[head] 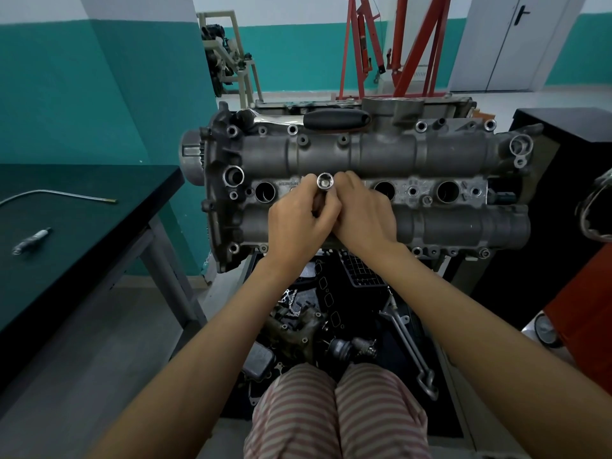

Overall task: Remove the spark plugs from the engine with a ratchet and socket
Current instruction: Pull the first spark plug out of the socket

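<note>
The socket [325, 183] points its open hex mouth up toward the camera, its long axis running down into the clasped hands over the middle of the engine [364, 180]. The left hand [298, 223] curls around its shaft; the right hand [361, 213] presses against it, fingers folded in. The ratchet [331, 120] lies lengthwise along the engine's far edge. One spark plug [31, 241] lies on the dark table [82, 226] to the left, teal walls behind.
</note>
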### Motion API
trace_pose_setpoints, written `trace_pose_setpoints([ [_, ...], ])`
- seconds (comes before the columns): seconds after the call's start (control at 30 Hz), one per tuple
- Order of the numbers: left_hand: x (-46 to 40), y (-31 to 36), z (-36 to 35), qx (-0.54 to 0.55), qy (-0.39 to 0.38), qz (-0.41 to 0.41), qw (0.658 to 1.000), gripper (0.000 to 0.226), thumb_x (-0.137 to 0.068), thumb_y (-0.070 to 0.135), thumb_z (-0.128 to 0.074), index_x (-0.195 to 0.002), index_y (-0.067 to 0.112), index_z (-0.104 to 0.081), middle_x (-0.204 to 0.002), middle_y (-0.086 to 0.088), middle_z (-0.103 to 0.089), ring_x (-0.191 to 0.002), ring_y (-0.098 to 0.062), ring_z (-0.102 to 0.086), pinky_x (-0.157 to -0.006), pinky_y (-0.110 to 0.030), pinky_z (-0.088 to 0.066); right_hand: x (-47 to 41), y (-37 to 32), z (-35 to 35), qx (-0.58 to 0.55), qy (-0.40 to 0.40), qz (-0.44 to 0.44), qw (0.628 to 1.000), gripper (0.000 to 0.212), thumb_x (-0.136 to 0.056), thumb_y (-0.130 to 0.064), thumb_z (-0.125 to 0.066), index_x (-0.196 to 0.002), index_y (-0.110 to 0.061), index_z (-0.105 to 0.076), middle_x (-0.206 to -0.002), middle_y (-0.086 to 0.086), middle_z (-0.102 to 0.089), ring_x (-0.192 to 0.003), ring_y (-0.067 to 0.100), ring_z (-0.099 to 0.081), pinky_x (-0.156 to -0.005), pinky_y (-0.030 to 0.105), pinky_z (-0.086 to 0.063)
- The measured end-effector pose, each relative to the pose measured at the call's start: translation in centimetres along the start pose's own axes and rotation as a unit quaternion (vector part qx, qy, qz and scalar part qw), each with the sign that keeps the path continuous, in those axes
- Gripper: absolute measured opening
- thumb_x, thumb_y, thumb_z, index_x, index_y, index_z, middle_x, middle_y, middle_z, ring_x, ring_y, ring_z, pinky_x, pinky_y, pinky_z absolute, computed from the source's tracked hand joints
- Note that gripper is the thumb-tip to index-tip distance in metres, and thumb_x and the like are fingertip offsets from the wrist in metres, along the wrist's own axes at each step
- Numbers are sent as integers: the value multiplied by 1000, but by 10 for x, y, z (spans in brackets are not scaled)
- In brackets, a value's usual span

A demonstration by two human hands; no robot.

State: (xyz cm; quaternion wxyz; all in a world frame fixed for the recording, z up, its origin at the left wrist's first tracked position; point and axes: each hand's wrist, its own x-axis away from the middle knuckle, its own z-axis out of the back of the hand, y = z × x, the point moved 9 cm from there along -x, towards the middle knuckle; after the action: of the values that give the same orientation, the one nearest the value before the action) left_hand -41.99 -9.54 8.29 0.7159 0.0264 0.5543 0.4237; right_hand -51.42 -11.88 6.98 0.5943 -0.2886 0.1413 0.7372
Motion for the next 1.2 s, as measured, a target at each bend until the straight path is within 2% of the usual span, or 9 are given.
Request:
trace_pose_setpoints([
  [0.13,0,1,0,-1,-1,-1,1000,28,-88,20,-51,-64,8,-43,-51,-3,-42,-47,-17,-39,-48,-31,-33,1,0,0,-8,3,0,1000,22,-92,-31,-43,-94,-10,-50,-97,8,-59,-77,31,-58,-58,31,-26],
  [0.3,0,1,0,4,0,-6,1000,28,-88,18,-52,-64,9,-42,-51,-4,-41,-46,-17,-38,-47,-31,-32,1,0,-1,-15,-2,8,1000,23,-90,-33,-43,-94,-17,-59,-97,1,-66,-85,25,-61,-66,33,-41],
  [0.5,1,2,0,9,-1,-15,1000,33,-87,28,-47,-64,4,-45,-52,-3,-42,-47,-17,-39,-47,-30,-33,0,-1,-3,0,-7,14,1000,20,-92,-28,-42,-97,-14,-56,-98,3,-63,-83,26,-60,-63,30,-34],
  [0.7,1,-1,0,18,1,-3,1000,26,-86,22,-49,-70,1,-49,-53,-7,-46,-48,-17,-42,-48,-34,-38,1,-2,-1,7,-9,6,1000,23,-94,-29,-42,-101,-8,-47,-103,8,-53,-71,33,-56,-56,31,-23],
  [0.8,0,-4,-1,18,5,1,1000,27,-87,22,-51,-66,6,-46,-50,-2,-43,-47,-15,-40,-47,-33,-36,2,-2,1,-2,-5,5,1000,26,-94,-31,-41,-101,-7,-48,-103,8,-55,-73,33,-56,-58,31,-24],
  [0.87,0,-4,-1,24,9,-4,1000,31,-88,21,-53,-62,12,-40,-48,8,-36,-45,-12,-34,-46,-31,-32,2,-2,3,-4,2,6,1000,27,-93,-32,-41,-100,-8,-50,-101,8,-58,-75,30,-57,-58,30,-26],
  [0.93,-1,-3,0,32,15,-10,999,35,-88,22,-53,-59,15,-34,-46,11,-29,-45,-10,-28,-45,-30,-29,3,-4,5,-5,3,14,1000,27,-92,-33,-43,-98,-10,-55,-99,7,-63,-81,28,-60,-60,31,-31],
  [1.07,-2,-2,1,45,19,-19,999,39,-87,21,-55,-56,15,-31,-46,10,-27,-45,-13,-26,-45,-32,-28,3,-4,7,-23,7,15,1000,24,-91,-28,-45,-95,-11,-60,-96,8,-66,-82,30,-62,-64,32,-37],
  [1.2,-1,-1,1,29,14,-26,999,40,-87,28,-52,-55,9,-39,-46,-2,-38,-44,-18,-34,-44,-35,-32,2,-3,0,9,-5,14,1000,26,-92,-30,-42,-101,-12,-57,-101,5,-63,-82,28,-61,-64,31,-35],
])
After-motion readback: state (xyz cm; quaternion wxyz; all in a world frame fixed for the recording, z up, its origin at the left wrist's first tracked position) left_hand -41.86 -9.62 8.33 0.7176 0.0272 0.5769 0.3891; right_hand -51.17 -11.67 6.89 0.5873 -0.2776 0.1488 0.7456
